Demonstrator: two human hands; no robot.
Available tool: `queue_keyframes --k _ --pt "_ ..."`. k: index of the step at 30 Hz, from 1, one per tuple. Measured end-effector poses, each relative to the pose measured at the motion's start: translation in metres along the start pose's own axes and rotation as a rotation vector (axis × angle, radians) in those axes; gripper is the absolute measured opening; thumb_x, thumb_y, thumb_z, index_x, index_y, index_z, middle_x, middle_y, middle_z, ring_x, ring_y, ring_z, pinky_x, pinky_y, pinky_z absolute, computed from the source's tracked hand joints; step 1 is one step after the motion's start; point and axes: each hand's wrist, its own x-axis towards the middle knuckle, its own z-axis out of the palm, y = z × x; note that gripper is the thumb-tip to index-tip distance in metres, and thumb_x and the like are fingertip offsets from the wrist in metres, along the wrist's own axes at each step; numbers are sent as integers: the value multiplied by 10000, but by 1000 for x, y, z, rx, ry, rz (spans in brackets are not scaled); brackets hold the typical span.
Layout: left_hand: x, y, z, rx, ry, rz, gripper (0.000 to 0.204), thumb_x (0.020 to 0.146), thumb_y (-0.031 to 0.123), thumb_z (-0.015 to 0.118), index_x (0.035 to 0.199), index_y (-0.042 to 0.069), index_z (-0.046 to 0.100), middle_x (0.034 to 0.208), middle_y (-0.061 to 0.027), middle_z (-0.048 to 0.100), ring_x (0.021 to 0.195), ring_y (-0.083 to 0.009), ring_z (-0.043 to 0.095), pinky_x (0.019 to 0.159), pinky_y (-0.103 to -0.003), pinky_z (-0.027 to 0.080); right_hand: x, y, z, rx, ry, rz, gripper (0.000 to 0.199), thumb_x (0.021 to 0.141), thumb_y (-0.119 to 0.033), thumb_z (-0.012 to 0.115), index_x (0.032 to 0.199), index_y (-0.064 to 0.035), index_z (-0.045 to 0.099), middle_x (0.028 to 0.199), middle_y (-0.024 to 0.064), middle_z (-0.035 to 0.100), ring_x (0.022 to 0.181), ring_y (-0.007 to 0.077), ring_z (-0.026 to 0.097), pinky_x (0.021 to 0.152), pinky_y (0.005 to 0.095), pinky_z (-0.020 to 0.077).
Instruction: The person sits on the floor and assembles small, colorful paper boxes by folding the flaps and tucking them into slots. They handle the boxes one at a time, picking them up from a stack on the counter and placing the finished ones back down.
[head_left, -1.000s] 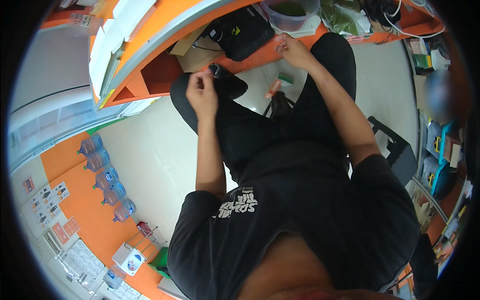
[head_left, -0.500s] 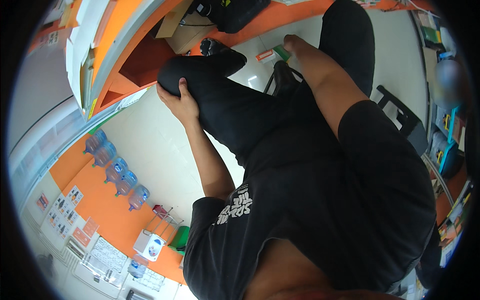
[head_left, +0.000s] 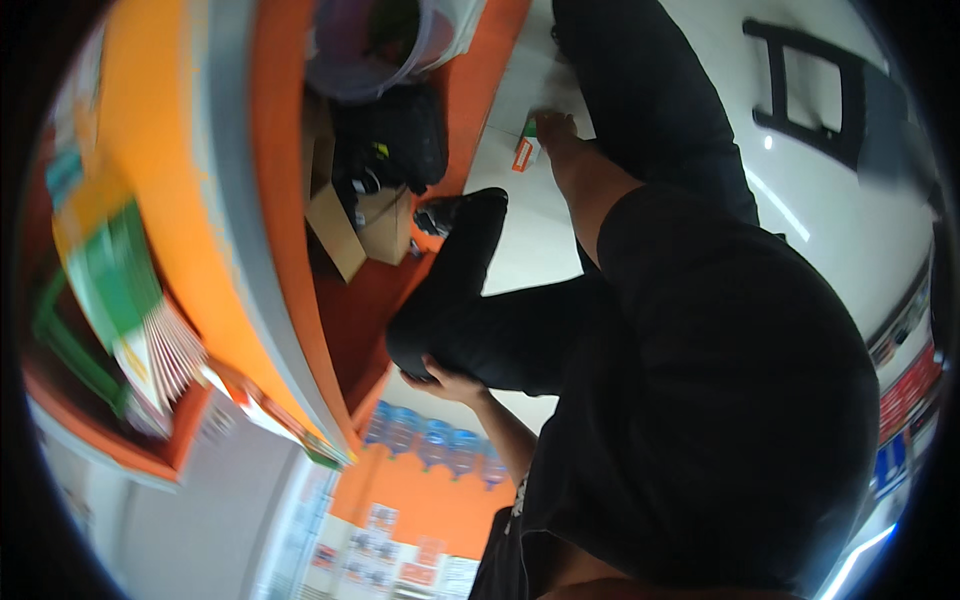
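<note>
My right hand point(head_left: 556, 130) reaches out low over the floor, its fingers closed on a small green, white and orange box point(head_left: 524, 152). Most of the box's green end is covered by the fingers. My left hand point(head_left: 445, 382) lies against the side of my bent knee point(head_left: 410, 345), thumb and fingers apart, holding no object. Both legs are in black trousers, and one shoe point(head_left: 437, 217) rests by the orange base of the counter.
An orange counter point(head_left: 300, 250) runs along my left, with open cardboard boxes point(head_left: 385, 225), a black bag point(head_left: 400, 135) and a clear tub point(head_left: 365, 50) in or beside it. Booklets point(head_left: 120, 275) stand on it. Water bottles point(head_left: 435, 440) line an orange wall. A black stool-like frame point(head_left: 810, 95) stands right.
My view has swung round, bringing more of the counter and booklets into sight. The right hand keeps the small box, and the left hand stays at the knee.
</note>
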Motion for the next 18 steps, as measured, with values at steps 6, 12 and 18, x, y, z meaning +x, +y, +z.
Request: queue_keyframes --k 6,12,18 --pt "21 -42 -28 438 -162 414 777 957 541 523 1494 23 309 1474 -251 356 1249 -374 506 987 -477 463 36 4 35 -106 -74 35 588 961 -189 548 1534 -175 414 1683 63 137 1550 288 105 1236 397 197" --pt "31 -26 -21 620 -251 657 896 895 681 496 1494 40 315 1486 -269 333 1277 -432 480 964 -521 476 53 12 50 101 5 161 639 940 -206 584 1539 -178 363 1655 71 172 1520 294 154 1210 406 226" --pt "31 -17 -23 654 -265 678 1012 835 816 462 1489 55 329 1496 -291 314 1309 -489 452 947 -566 490 57 15 56 94 -1 172 625 922 -216 613 1510 -174 405 1618 82 232 1484 306 213 1177 431 261"
